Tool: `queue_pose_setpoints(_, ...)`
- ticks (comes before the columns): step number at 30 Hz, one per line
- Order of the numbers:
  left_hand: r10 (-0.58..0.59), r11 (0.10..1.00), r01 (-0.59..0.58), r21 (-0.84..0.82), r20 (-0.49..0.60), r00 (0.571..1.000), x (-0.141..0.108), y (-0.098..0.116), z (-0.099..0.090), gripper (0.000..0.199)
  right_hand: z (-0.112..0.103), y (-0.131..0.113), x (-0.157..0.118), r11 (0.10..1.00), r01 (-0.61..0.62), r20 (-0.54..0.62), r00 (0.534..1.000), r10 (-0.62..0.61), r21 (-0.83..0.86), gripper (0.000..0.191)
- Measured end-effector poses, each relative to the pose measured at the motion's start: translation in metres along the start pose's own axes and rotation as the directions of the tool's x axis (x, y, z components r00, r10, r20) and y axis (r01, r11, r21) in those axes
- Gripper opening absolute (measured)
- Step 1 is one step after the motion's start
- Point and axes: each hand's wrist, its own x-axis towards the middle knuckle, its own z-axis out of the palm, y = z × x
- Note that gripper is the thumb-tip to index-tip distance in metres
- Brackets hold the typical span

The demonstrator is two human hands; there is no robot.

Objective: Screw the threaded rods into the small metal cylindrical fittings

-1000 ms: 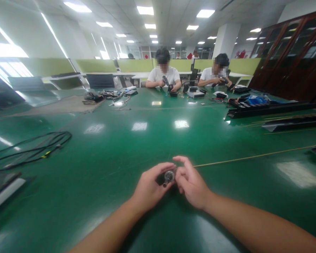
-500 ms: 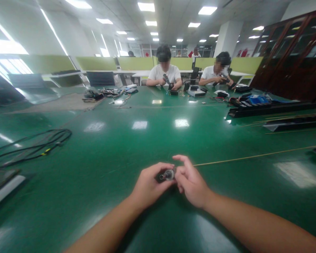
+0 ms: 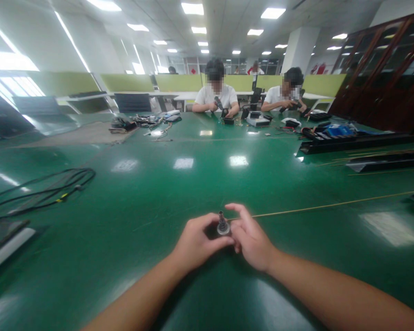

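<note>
Head view: my left hand (image 3: 196,239) closed on small stepped metal fitting (image 3: 223,227), thumb and fingers around its wide base, narrow end pointing up and away from me. My right hand (image 3: 250,239) just beside it, index raised, other fingers curled in at fitting's right side; can't tell if they grip it. Fitting between my hands, over green tabletop (image 3: 152,184). Thin brass-coloured rod (image 3: 331,205) runs from near my right hand off to right. Black cable coil (image 3: 72,179) well apart, on left.
</note>
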Motion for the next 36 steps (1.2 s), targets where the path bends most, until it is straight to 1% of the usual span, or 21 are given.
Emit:
queue_pose_setpoints(6,-0.086,0.996,0.085,-0.025,-0.030,0.996,0.001,0.006,0.001,0.022,0.001,-0.002,-0.001,0.999,-0.030,0.006,1.000,0.030,0.031,0.041)
queue_pose_setpoints(9,-0.080,0.996,0.079,-0.038,-0.043,0.996,0.002,0.010,0.001,0.017,0.001,-0.003,-0.002,0.996,-0.061,0.011,0.998,0.061,0.057,0.043)
queue_pose_setpoints(11,-0.070,0.996,0.067,-0.050,-0.054,0.996,0.002,0.011,0.002,0.018,0.001,-0.002,-0.002,0.995,-0.070,0.010,0.998,0.069,0.077,0.044)
queue_pose_setpoints(13,-0.069,0.996,0.065,-0.061,-0.075,0.995,0.002,0.010,0.002,0.021,0.001,-0.002,-0.001,0.995,-0.064,0.004,0.998,0.064,0.082,0.044)
queue_pose_setpoints(16,-0.088,0.994,0.080,-0.069,-0.122,0.989,0.001,0.008,0.002,0.027,0.001,-0.002,0.000,0.998,-0.034,-0.005,0.999,0.035,0.056,0.039)
queue_pose_setpoints(19,-0.113,0.993,0.106,-0.051,-0.156,0.981,0.002,0.005,0.001,0.026,0.000,-0.003,0.000,1.000,-0.005,-0.019,1.000,0.005,0.009,0.034)
queue_pose_setpoints(21,-0.082,0.997,0.081,-0.012,-0.175,0.981,0.002,0.005,-0.001,0.020,-0.001,-0.002,0.000,0.999,0.006,-0.025,1.000,-0.007,-0.032,0.034)
queue_pose_setpoints(23,-0.014,0.999,0.020,0.030,-0.188,0.982,0.003,0.006,-0.002,0.015,-0.001,-0.001,0.001,0.997,0.016,-0.027,0.999,-0.019,-0.076,0.034)
queue_pose_setpoints(26,0.064,0.997,-0.054,0.058,-0.183,0.981,0.002,0.007,-0.003,0.014,-0.002,0.001,0.003,0.991,0.053,-0.055,0.997,-0.060,-0.123,0.031)
queue_pose_setpoints(31,0.126,0.991,-0.117,0.068,-0.139,0.982,0.001,0.007,-0.002,0.013,-0.004,0.003,0.007,0.978,0.116,-0.078,0.988,-0.131,-0.175,0.034)
queue_pose_setpoints(34,0.141,0.989,-0.134,0.064,-0.111,0.984,0.001,0.006,-0.002,0.015,-0.007,0.003,0.009,0.943,0.167,-0.082,0.977,-0.198,-0.286,0.034)
queue_pose_setpoints(36,0.139,0.989,-0.132,0.069,-0.112,0.984,0.001,0.005,-0.002,0.016,-0.008,0.002,0.009,0.909,0.196,-0.077,0.968,-0.240,-0.368,0.032)
